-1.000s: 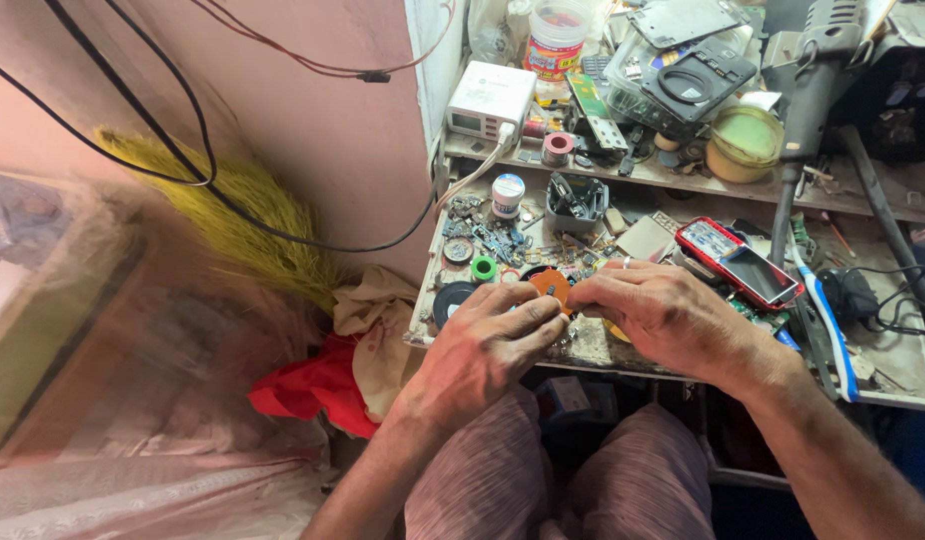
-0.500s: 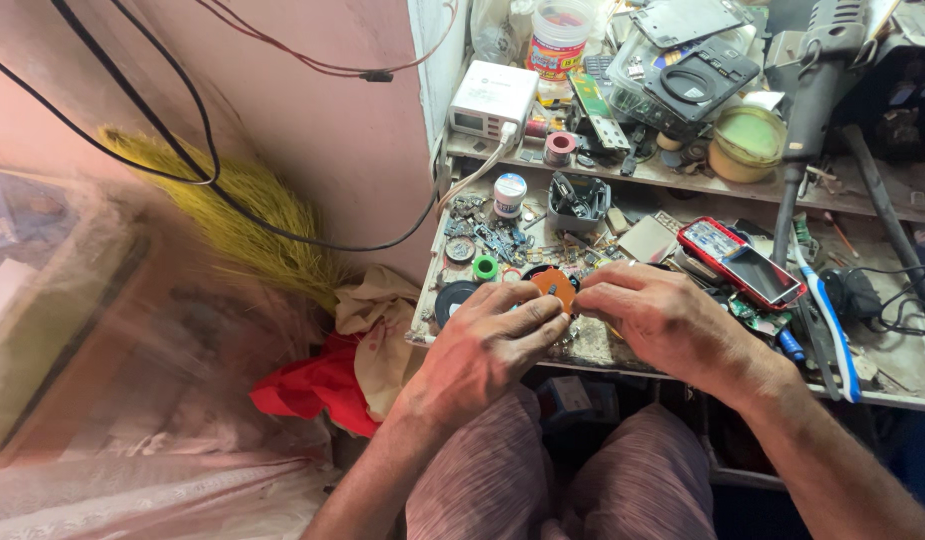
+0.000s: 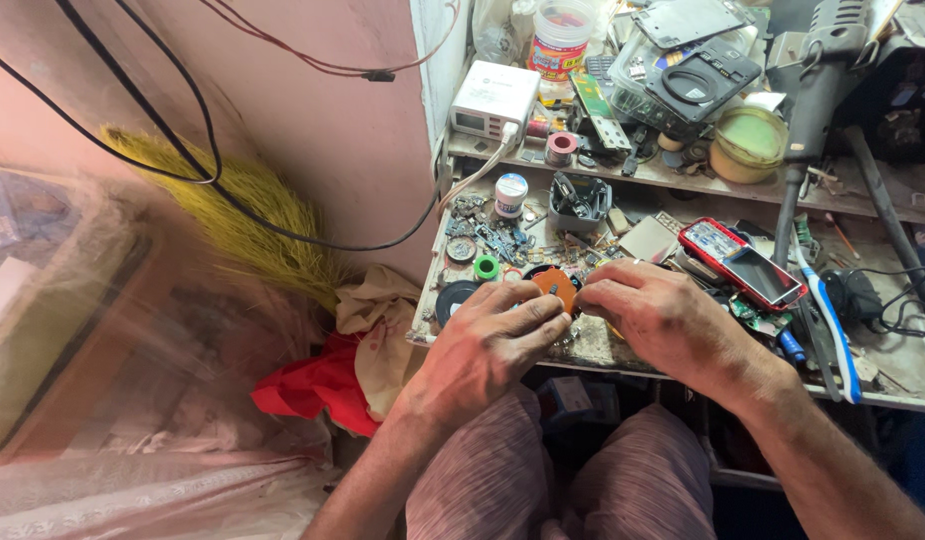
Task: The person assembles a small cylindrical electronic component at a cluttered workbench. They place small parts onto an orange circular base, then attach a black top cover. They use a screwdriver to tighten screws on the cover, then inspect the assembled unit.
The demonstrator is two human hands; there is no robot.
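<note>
My left hand (image 3: 487, 345) and my right hand (image 3: 662, 318) meet at the front of a cluttered workbench (image 3: 622, 350). Between their fingertips sits a small round orange disc (image 3: 556, 285), pinched from both sides. Most of the disc is hidden by my fingers. Just left of it lie a green tape ring (image 3: 486, 267) and a black round part (image 3: 450, 298). A red phone (image 3: 742, 262) with an open back lies to the right of my right hand.
A white charger box (image 3: 494, 98) with a cable stands on the upper shelf, beside a plastic jar (image 3: 560, 40) and a green tin (image 3: 748, 143). A toothbrush (image 3: 828, 320) lies at the right. A yellow broom (image 3: 237, 210) and red cloth (image 3: 317, 385) are at the left.
Both hands have stayed together on the orange disc; the fingers shifted slightly around it. The view moved a little.
</note>
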